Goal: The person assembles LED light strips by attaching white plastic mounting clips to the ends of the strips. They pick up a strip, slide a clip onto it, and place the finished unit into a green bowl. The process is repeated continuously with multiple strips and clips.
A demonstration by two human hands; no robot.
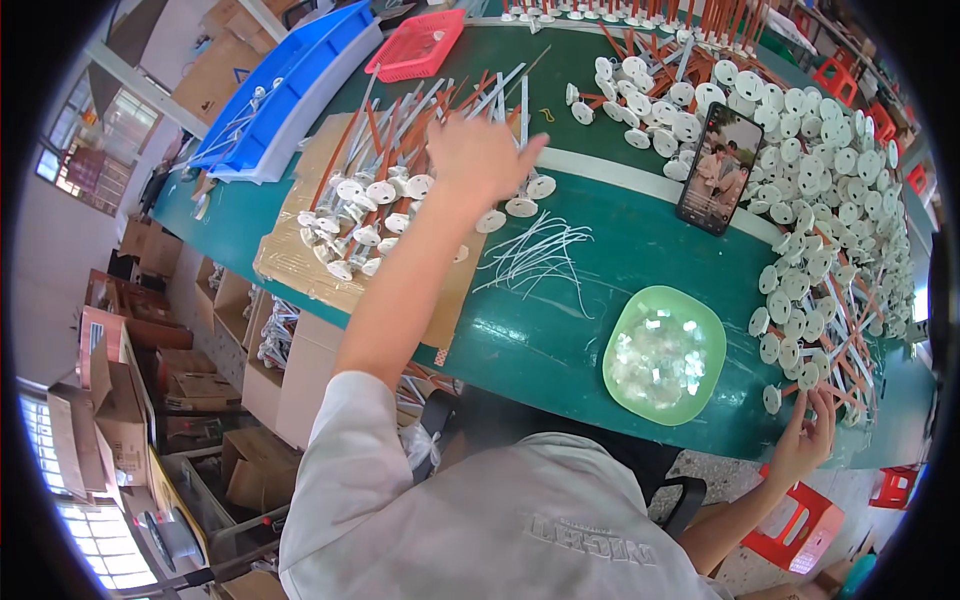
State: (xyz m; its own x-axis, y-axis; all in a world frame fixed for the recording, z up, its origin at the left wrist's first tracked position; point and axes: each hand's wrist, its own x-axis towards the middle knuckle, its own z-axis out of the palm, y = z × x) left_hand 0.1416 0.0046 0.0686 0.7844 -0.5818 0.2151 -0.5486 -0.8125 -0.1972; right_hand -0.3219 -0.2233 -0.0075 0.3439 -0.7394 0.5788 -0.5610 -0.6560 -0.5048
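My left hand [480,158] lies over a heap of brown and grey strips with white round discs [380,192] at their ends. Its thumb stretches out to the right, apart from the other fingers, which partly hide among the strips. At the right edge of the table, my right hand [808,440] has its fingertips closed at a white disc [808,376] on the near end of a larger pile of the same disc-ended strips. The hold itself is small in view. Thin white ties [540,255] lie loose between the hands.
A green bowl [613,370] holds small shiny clear pieces near the front edge. A phone [720,168] showing a video leans on the right-hand pile. Flat cardboard [290,265] lies under the left heap. A blue bin [290,100] and a red basket [415,62] stand farther back.
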